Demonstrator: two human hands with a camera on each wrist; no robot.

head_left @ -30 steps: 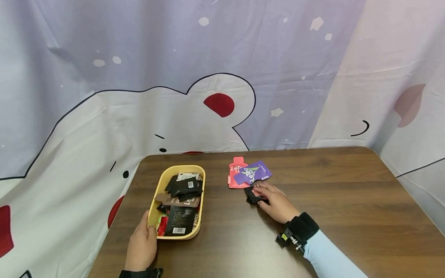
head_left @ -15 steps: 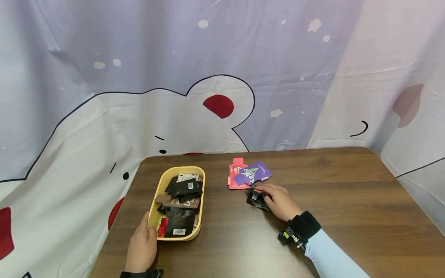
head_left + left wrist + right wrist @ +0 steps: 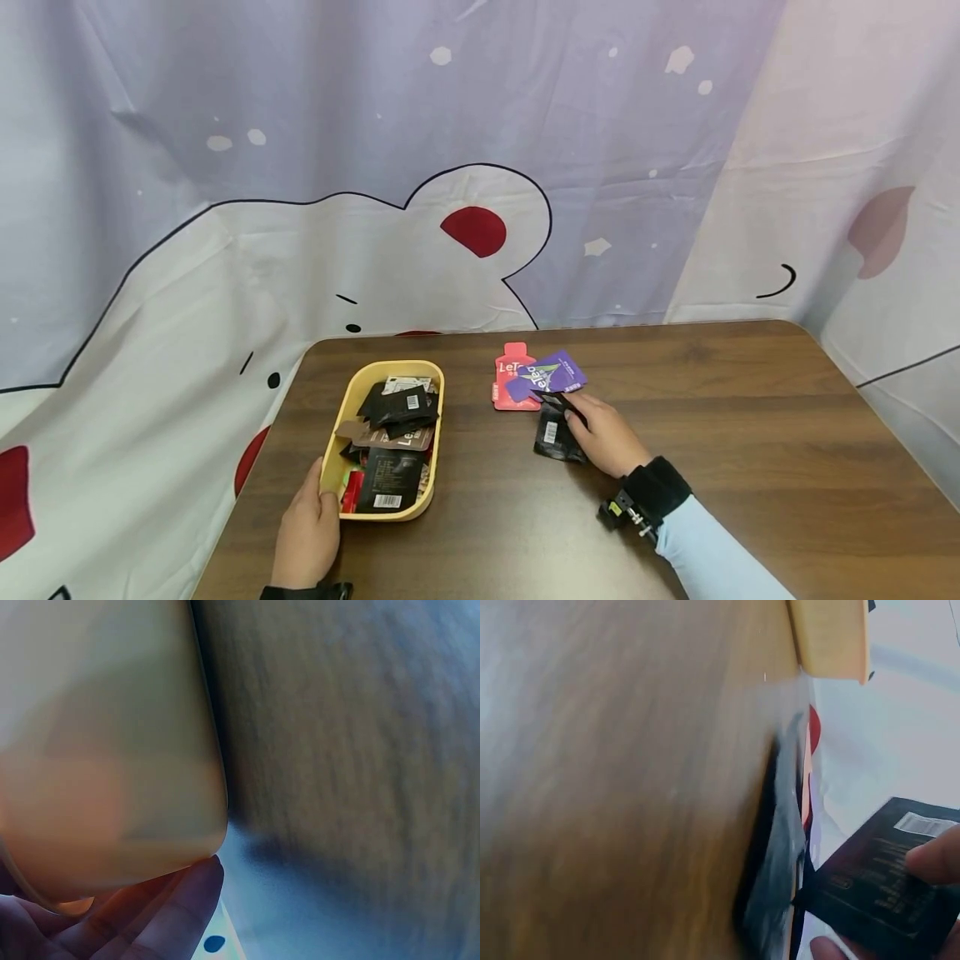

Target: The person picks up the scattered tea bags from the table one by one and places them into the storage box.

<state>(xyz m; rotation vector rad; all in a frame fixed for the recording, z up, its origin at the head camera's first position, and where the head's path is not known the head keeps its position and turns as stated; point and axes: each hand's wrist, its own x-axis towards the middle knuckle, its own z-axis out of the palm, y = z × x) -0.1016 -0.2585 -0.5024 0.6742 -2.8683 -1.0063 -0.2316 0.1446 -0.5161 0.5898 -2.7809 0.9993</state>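
My left hand grips the near left side of a yellow plastic basket; in the left wrist view its fingers lie along the outer wall. Inside the basket are black packets, a brown card and a red piece. My right hand pinches a flat black packet with a barcode between thumb and fingers, tilted above the table. Just below it, another black packet lies on the wood.
A pink card packet and a purple packet overlap behind my right hand. The brown wooden table extends to the right. A patterned curtain hangs behind its far edge.
My right fingers have lifted one black packet off the small pile, uncovering the barcode of the packet below. My left hand and the basket have stayed in place.
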